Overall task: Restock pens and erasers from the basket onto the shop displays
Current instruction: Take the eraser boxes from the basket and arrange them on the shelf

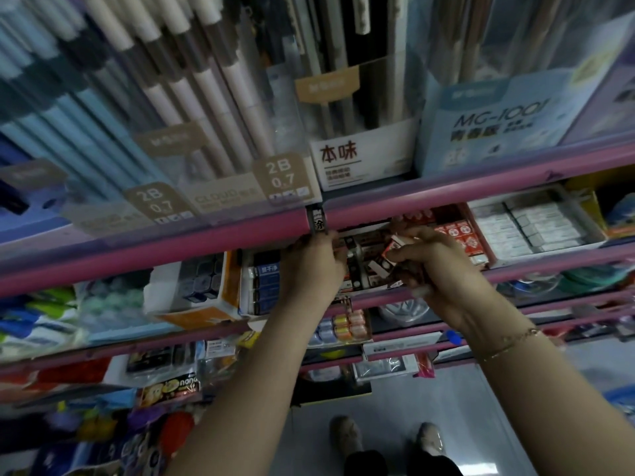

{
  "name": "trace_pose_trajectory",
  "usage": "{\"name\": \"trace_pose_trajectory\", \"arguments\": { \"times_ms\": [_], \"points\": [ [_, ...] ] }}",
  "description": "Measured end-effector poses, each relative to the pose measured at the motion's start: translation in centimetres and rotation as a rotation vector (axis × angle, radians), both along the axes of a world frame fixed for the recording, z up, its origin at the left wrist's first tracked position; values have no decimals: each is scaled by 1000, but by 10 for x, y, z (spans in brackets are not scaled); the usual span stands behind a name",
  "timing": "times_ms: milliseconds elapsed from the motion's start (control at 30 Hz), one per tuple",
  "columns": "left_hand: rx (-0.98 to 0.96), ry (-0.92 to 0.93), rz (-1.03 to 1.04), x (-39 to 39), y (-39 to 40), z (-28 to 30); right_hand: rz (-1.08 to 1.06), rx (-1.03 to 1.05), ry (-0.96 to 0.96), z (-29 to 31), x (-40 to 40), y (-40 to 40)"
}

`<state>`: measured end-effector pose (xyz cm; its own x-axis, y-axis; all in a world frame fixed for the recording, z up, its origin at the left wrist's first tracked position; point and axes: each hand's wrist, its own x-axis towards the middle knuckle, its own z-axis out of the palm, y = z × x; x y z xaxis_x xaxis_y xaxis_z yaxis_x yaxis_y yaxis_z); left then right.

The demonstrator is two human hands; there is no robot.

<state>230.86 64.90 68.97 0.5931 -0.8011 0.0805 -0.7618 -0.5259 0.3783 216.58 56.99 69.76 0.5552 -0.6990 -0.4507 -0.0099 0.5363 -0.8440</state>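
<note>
Shoes (343, 438): two pale toes on the grey floor at the bottom of the view; bare floor runs between them and the shelving.
Forearms: both reach up and away to the second pink shelf; a thin gold bracelet (512, 343) circles the right wrist.
Right hand (443, 269): fingers curled round several small erasers (391, 247) in red, black and white sleeves; the sleeve print is too small to read.
Left hand (314, 266): fingers reach into the open eraser box (357, 259) under the shelf edge; whether they grip anything I cannot tell, since the fingertips are hidden.
Eraser box: sits on the second shelf between a box of blue-sleeved erasers (263, 286) on the left and a tray of grey-white erasers (529, 225) on the right; red packs lie just behind it.
Pink shelf rail (171, 250): overhangs the box, leaving a narrow gap for the hands; a small tag on it is unreadable.
Upper shelf: clear pen and pencil tubs; tan labels (281, 176) read "2B 0.7"; one reads "CLOUD"; a white card (360, 159) reads "本味"; a pale blue box (494, 128) reads "MG-1001".
</note>
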Motion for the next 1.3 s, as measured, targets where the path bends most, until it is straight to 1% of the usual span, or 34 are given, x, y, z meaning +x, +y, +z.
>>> {"name": "trace_pose_trajectory", "arguments": {
  "times_ms": [67, 100, 133, 167, 267, 333, 400, 467, 500, 567, 633, 733, 800, 900, 933, 967, 1033, 1100, 1167, 1233, 1267, 1300],
  "points": [
    [-215, 407, 10, -13, 10, 8, -14, -17, -32, 0, -1, 3],
    [-284, 550, 3, -19, 14, 11, -20, -31, -41, 0, 0, 4],
    [-309, 657, -5, -24, 19, 14, -24, -46, -42, 0, 0, 6],
    [-311, 726, -5, -27, 23, 15, -23, -62, -39, 1, 1, 7],
    [-317, 831, 45, -29, 31, 16, -17, -106, -21, 4, 4, 12],
    [-303, 938, 80, -27, 35, 18, -16, -111, -10, 4, 4, 15],
    [-194, 989, 32, -21, 41, 18, 53, -140, 22, 2, 3, 18],
    [-102, 1079, -41, -16, 49, 20, 200, -173, 70, 2, 1, 22],
    [-116, 1118, -43, -13, 52, 20, 276, -172, 88, 3, 0, 24],
    [-243, 1149, 55, -7, 55, 20, 334, -133, 112, 6, 0, 29],
    [-330, 1067, 164, -5, 53, 17, 324, -113, 108, 8, 2, 33],
    [-308, 918, 190, -13, 43, 9, 301, -203, 94, 11, 6, 34],
    [-271, 761, 162, -19, 36, 8, 290, -214, 74, 13, 4, 30],
    [-209, 389, 7, -12, 40, 8, 342, -226, 122, 13, -1, 19],
    [-186, 297, -65, -7, 43, 8, 368, -243, 149, 14, -2, 15],
    [-149, 243, -143, -3, 44, 8, 398, -263, 172, 14, -3, 11],
    [-47, 229, -279, 5, 42, 7, 468, -297, 208, 15, 0, 6],
    [-1, 219, -312, 10, 37, 5, 493, -309, 238, 16, 5, 4],
    [-27, 97, -257, 15, 29, 1, 401, -318, 248, 14, 12, 2],
    [-32, -32, -167, 18, 21, -3, 233, -291, 229, 10, 14, 0],
    [-12, -58, -138, 18, 17, -5, 172, -224, 175, 9, 13, -2],
    [20, -74, -130, 18, 12, -8, 155, -118, 74, 8, 11, -3]
  ]
}}
